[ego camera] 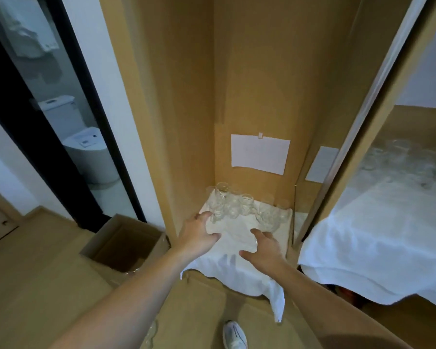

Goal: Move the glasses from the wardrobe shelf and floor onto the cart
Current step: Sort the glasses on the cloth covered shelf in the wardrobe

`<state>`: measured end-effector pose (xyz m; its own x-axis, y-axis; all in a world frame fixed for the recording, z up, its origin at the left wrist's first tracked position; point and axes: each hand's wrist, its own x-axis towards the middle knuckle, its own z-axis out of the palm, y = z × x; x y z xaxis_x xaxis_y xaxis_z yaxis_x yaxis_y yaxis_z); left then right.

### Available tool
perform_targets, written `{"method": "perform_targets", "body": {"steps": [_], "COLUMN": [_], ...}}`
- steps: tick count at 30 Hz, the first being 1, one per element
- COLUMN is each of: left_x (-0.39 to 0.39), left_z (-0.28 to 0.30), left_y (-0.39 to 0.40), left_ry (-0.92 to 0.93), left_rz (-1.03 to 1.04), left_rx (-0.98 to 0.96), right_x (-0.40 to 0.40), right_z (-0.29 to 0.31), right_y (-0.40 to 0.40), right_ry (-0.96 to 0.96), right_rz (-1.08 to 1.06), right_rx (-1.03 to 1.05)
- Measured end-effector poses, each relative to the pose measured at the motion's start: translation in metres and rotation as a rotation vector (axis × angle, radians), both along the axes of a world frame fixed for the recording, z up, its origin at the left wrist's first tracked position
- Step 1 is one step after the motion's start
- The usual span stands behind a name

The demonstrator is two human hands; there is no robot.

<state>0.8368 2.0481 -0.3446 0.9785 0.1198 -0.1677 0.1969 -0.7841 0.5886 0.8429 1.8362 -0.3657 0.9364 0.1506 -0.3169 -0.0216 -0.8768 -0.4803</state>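
Glasses [237,207] are mostly still sitting in a cluster at the back of the wardrobe shelf [282,248], on a white cloth [237,268] that hangs over the front edge. So I'd say this job is nowhere near done. Both hands are reaching in: the left hand [199,233] has its fingers spread wide with the tips right at the nearest glass, and the right hand [264,248] is open too, hovering just short of the right-side bunch (neither hand is holding anything). More glassware shows blurry off to the right above a white-draped surface [363,248], which might be the cart, can't tell. A cardboard box [126,243] sits on the floor to the left.
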Motion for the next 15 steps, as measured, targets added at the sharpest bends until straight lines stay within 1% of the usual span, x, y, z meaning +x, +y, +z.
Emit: {"method": "perform_targets", "body": {"steps": [4,15], "left_x": [0.034,0.140], "left_z": [-0.017,-0.061], "left_y": [0.001,-0.036], "left_ry": [0.058,0.194], "left_rz": [0.012,-0.031], "left_rx": [0.042,0.033], "right_x": [0.039,0.130], "right_z": [-0.022,-0.073], "right_y": [0.003,-0.020], "right_ry": [0.043,0.146], "right_rz": [-0.020,-0.168], "right_rx": [-0.008,0.092]}}
